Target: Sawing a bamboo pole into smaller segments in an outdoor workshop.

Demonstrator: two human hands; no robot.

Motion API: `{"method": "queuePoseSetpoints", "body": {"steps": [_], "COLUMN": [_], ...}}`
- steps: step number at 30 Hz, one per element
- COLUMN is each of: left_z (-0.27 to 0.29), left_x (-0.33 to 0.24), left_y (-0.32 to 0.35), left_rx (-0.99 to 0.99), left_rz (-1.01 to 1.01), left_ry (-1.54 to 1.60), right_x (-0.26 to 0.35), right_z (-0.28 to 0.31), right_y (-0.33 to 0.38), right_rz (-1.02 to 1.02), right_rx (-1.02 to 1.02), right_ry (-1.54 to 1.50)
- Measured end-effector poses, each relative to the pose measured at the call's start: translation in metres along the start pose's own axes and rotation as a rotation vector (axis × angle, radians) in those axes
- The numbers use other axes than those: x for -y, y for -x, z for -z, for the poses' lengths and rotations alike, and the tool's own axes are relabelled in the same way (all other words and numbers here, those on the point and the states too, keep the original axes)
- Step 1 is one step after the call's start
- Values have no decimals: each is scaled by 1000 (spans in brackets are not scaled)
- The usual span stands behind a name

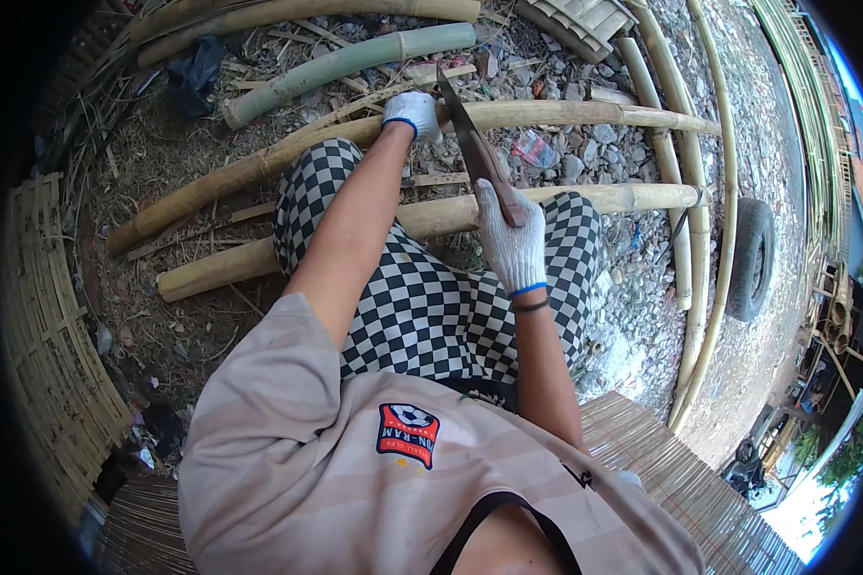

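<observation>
Left hand: a white knitted glove is worn on the left hand (412, 113), which is stretched forward past the left knee and laid on the upper bamboo pole (566, 115); the grip is closed over the pole, though how tightly cannot be told.
Right hand: the gloved right hand (510, 238) is wrapped firmly around the wooden handle of a knife (478, 153), so its grip is filled by that handle.
Knife: a long dark blade is carried upward and away from the right hand, its tip ending just beside the left hand, above the upper pole.
Upper bamboo pole: a yellowish pole is laid across the ground in front of the knees, running from lower left to the right.
Lower bamboo pole: a second pale pole (633, 196) is laid nearly parallel, closer to the body, passing under the checkered trousers (422, 307).
Green bamboo: a green length (345, 62) is seen farther off, near the top.
Ground: gravel and dry bamboo scraps (585, 153) are spread around the poles.
Tyre: a dark tyre (750, 259) is seen at the right, well apart from both hands.
Woven mat: a slatted bamboo mat (58, 364) is seen at the left edge.
</observation>
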State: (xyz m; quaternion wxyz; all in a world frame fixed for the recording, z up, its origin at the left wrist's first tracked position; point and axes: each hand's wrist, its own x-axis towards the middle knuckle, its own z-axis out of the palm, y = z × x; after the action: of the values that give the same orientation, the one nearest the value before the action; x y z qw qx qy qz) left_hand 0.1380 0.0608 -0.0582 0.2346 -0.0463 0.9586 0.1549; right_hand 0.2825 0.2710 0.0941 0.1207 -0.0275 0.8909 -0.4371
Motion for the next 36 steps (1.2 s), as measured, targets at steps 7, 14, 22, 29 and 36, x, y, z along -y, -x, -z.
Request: {"method": "queuePoseSetpoints", "body": {"steps": [7, 14, 22, 29, 36], "left_z": [10, 1, -3, 3, -2], "left_x": [-10, 10, -1, -3, 9], "left_y": [0, 4, -5, 0, 8], "left_rx": [-1, -25, 28, -12, -10], "left_rz": [-2, 32, -6, 7, 17], "left_ry": [-3, -17, 25, -5, 20], "right_x": [-18, 1, -8, -10, 9], "right_z": [-11, 26, -11, 9, 10], "right_y": [-13, 63, -20, 24, 33], "right_rz": [-50, 22, 73, -144, -7], "right_rx": [-46, -47, -28, 15, 24], "right_ry": [-120, -49, -9, -167, -35]}}
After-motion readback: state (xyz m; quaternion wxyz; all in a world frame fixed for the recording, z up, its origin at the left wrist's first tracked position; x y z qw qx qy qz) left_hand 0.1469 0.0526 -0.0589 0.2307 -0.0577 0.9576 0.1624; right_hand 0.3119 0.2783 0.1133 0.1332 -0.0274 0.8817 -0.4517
